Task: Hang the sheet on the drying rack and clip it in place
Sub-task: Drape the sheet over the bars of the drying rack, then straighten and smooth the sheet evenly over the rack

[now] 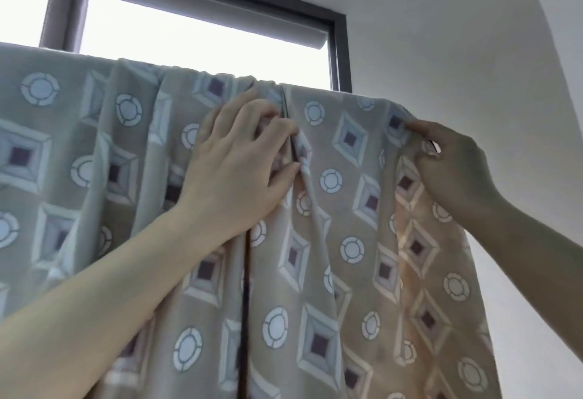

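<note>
We cannot see the rack, because the sheet (353,196) covers it. The left and bottom edges cut the sheet off. At our right hand (454,165), a small dark thing (437,147) is too small to identify.

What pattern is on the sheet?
The sheet is beige, with pale ringed circles and diamonds that have dark purple middles. The head view, the only one, shows it.

Beige diamond-and-circle patterned sheet (331,240) hangs draped, bunched in folds.
</note>
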